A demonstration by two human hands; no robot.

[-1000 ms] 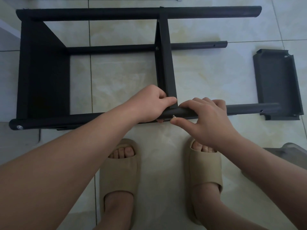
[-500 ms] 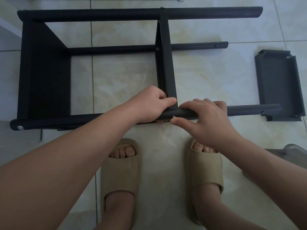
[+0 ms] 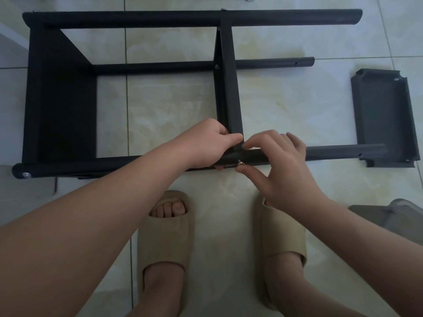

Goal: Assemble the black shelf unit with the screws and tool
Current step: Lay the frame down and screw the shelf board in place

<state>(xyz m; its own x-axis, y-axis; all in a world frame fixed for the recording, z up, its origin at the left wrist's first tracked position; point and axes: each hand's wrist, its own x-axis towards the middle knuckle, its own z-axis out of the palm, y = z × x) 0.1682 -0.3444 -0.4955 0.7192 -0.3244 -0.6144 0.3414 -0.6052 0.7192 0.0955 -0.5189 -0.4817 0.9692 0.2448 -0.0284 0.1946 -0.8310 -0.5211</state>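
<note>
Head camera: it looks down at a tiled floor, two arms and two feet in tan slippers.
Shelf unit: the black shelf unit lies on its side on the floor, across the far and middle part of the view.
Shelves on it: one shelf fills the left end, and a middle shelf stands between the poles.
Near pole: the near pole runs left to right, just beyond the feet.
Left hand: the left hand is curled tight around the near pole, right where the middle shelf meets it.
Right hand: the right hand is just beside the left one, with some fingers lying over the pole.
Fingers: the thumb and first finger pinch a small silver screw at the near side of the pole; the other fingers are loose and half open.
Loose shelf: one more shelf lies flat on the floor at the right, touching the end of the near pole.
Tool: I cannot see any tool.
Step now: it looks like the screw is being started by hand to fix the middle shelf to the near pole.
Next move: the screw needs to go in straight while the left hand keeps the hole lined up, then it needs the tool to make it tight.
</note>
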